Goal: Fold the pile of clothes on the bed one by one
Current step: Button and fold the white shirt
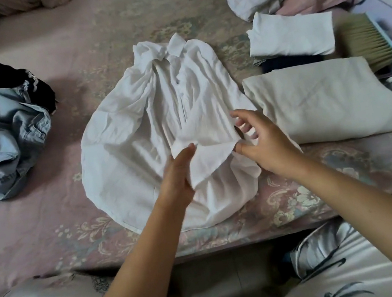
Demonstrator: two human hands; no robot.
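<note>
Spread across the floral bed in front of you lies the white collared shirt, face up, collar away from you. Your left hand presses flat on a folded-in sleeve piece near the hem, fingers together; your right hand is spread wide, thumb and fingertips pinching that piece's edge. The cloth looks thin, light and limp, so it will likely wrinkle and slide; take it by seams or cuff edges. Folded pieces sit just right; the unfolded denim and black heap waits left.
</note>
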